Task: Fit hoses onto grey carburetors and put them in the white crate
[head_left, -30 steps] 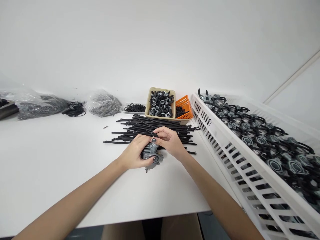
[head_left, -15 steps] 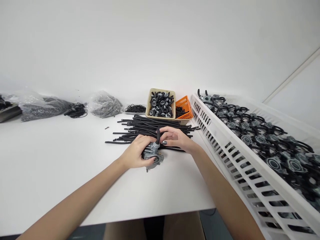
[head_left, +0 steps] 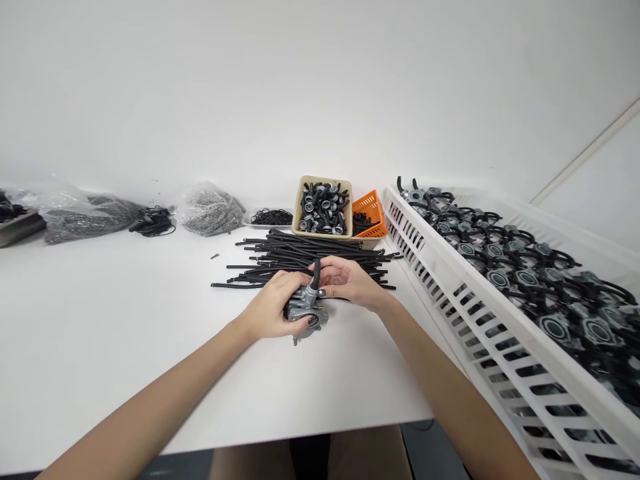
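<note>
A grey metal carburetor (head_left: 302, 312) is held just above the white table by my left hand (head_left: 273, 305), its fingers wrapped behind the body and its thumb over the round opening. From the carburetor's top stands a short black rubber tube (head_left: 317, 272), upright. My right hand (head_left: 353, 283) is closed around this tube from the right, fingertips behind it and thumb near its base. Just beyond both hands lies a pile of black rubber hoses (head_left: 290, 250), partly hidden by them.
A white slatted crate (head_left: 467, 283) full of carburetors stands at the right. Behind the hoses are a cream bin (head_left: 298, 220) of black-and-metal parts, an orange basket (head_left: 375, 207) and a tray of black rings (head_left: 271, 217). Plastic bags (head_left: 210, 210) of small parts line the wall at left.
My right hand has shifted slightly left and its fingers have closed in around the tube. The left hand and carburetor stay nearly where they were.
</note>
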Available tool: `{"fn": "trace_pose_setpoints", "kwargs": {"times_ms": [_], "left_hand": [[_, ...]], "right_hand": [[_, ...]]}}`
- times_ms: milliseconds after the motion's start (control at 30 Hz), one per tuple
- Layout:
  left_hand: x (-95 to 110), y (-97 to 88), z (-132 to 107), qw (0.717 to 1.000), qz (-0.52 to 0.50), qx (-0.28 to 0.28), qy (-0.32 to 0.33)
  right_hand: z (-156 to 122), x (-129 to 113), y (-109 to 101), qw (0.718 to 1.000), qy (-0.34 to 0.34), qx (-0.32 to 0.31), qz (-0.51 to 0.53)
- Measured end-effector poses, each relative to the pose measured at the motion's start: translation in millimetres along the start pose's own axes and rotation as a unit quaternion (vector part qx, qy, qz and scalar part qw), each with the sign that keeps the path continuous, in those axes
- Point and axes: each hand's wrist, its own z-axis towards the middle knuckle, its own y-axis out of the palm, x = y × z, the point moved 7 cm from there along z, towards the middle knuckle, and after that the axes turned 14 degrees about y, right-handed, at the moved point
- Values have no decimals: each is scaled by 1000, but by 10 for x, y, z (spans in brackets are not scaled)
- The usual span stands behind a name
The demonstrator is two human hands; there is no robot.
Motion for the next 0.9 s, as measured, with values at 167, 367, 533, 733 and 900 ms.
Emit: {"fn": "trace_pose_setpoints", "kwargs": {"times_ms": [167,367,533,733,900], "left_hand": [[-15,-5,-4,1000,1,4,-6],[-50,3,-24,1000,2,7,-19],[-62,5,-15,1000,7,2,-27],[-35,-13,15,1000,6,6,-24],[-23,-7,13,1000,0,1,-12]], "right_hand": [[22,52,55,1000,23,-1,0],[51,34,134,999,-22,21,-44],[51,37,111,997,-21,40,-60],[33,30,156,1000,9,9,-10],[35,37,156,1000,15,-11,5]]}}
